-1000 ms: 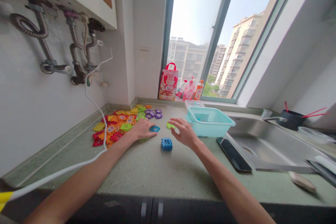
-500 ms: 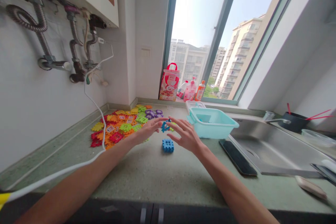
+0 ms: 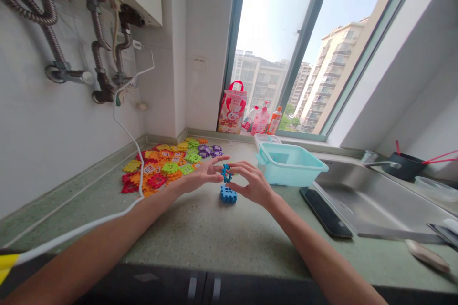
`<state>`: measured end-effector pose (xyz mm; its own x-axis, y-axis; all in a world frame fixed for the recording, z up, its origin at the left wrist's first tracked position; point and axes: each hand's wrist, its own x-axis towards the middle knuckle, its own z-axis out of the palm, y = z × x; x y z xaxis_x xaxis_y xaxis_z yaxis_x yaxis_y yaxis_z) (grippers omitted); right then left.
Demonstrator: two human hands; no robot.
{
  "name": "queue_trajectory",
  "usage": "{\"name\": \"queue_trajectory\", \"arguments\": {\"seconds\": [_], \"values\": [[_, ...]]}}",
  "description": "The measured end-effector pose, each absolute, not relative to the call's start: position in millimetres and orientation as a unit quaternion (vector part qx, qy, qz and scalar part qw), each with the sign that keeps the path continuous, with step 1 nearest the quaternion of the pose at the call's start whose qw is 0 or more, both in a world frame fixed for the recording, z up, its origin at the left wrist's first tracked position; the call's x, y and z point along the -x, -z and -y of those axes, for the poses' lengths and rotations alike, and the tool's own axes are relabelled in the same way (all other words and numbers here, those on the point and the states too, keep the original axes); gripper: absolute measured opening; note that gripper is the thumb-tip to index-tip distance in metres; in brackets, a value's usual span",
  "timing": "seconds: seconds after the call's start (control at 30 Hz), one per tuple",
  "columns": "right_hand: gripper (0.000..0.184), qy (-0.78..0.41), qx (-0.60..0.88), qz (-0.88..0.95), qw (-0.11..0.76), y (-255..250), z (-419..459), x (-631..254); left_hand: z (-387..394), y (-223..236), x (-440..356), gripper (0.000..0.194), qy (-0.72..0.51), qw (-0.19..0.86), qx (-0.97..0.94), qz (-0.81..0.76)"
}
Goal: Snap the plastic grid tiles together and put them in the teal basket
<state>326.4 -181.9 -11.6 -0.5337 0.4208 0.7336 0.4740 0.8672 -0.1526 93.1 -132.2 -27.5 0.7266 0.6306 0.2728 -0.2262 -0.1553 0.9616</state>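
Note:
A small blue interlocking building piece (image 3: 225,173) stands upright between my two hands above the counter. My left hand (image 3: 201,176) grips its left side, thumb below and index finger stretched out past the top. From the right, my right hand (image 3: 253,182) has its fingers at the piece's upper edge and its thumb low beside it. Fingers cover part of the piece. Right below is a blue block (image 3: 228,194) of joined pieces with a window-like grid on top. I cannot tell whether the held piece touches it.
Multicoloured interlocking pieces (image 3: 164,167) are heaped on the left, with a white cable (image 3: 138,147) running across them. A turquoise tub (image 3: 293,167) stands behind my right hand. A black phone-like slab (image 3: 325,212) lies by the steel sink (image 3: 361,200). Bottles (image 3: 261,120) line the windowsill.
The blue piece has come down closer to the blue block and is turned more upright. Both hands have closed in on it. The camera view has shifted slightly.

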Motion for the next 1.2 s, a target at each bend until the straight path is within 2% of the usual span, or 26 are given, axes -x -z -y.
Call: {"name": "queue_trajectory", "arguments": {"seconds": [0.1,0.17,0.3,0.37,0.43,0.53,0.7,0.8,1.0,1.2], "values": [[0.028,0.029,0.249,0.88,0.404,11.9,181.6,-327.5,130.9,30.2,-93.2,0.105,-0.315,0.625,-0.699,-0.146],[0.028,0.021,0.267,0.886,0.379,10.9,181.2,-330.4,128.2,32.6,-91.9,0.102,-0.296,0.566,-0.748,-0.18],[0.032,-0.01,0.307,0.908,0.286,9.5,179.9,-339.4,128.5,35.4,-86.9,0.103,-0.231,0.264,-0.893,-0.282],[0.033,-0.022,0.321,0.913,0.253,10.9,179.3,-342.3,132.1,35.9,-86.4,0.091,-0.187,0.141,-0.926,-0.298],[0.032,-0.035,0.326,0.916,0.23,13.5,179.1,-342.7,135.9,36.3,-88.2,0.074,-0.163,0.083,-0.936,-0.302],[0.03,-0.053,0.333,0.918,0.211,17.8,179.1,-339.9,139.1,37.5,-92.9,0.057,-0.159,0.055,-0.939,-0.3],[0.027,-0.068,0.34,0.92,0.184,19.0,180.1,-336.5,139.9,41.2,-97.8,0.039,-0.168,0.049,-0.938,-0.299],[0.029,-0.069,0.341,0.92,0.183,15.9,181.9,-336.7,141.7,40.2,-99.1,0.036,-0.173,0.059,-0.936,-0.302],[0.045,-0.072,0.378,0.905,0.181,21.5,181.5,-337.4,144.8,35.9,-101.7,0.033,-0.172,0.055,-0.932,-0.314],[0.039,-0.09,0.394,0.896,0.186,36.4,171.1,-335.9,137.2,40.9,-99.1,0.031,-0.18,0.055,-0.928,-0.322]]}}
